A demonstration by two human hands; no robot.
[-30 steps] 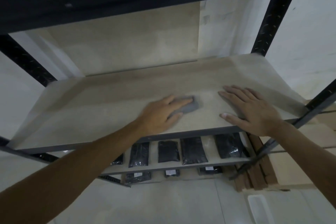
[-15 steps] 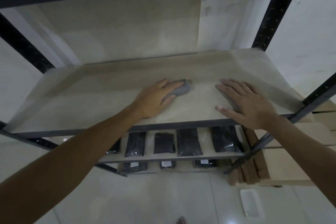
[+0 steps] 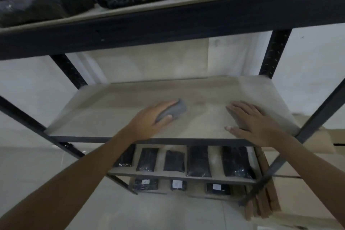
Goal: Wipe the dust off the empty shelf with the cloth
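Half the cloth point(image 3: 172, 111) hides under the left hand point(image 3: 152, 118).

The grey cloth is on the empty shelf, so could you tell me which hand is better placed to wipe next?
The left hand, probably: it already grips the grey cloth on the empty shelf. The right hand lies flat near the shelf's right front, holding nothing.

Both forearms bare to the hands point(image 3: 149, 119), sleeveless.

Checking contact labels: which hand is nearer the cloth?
Left. The left hand grips the cloth on the shelf; the right hand rests flat, well to the cloth's right.
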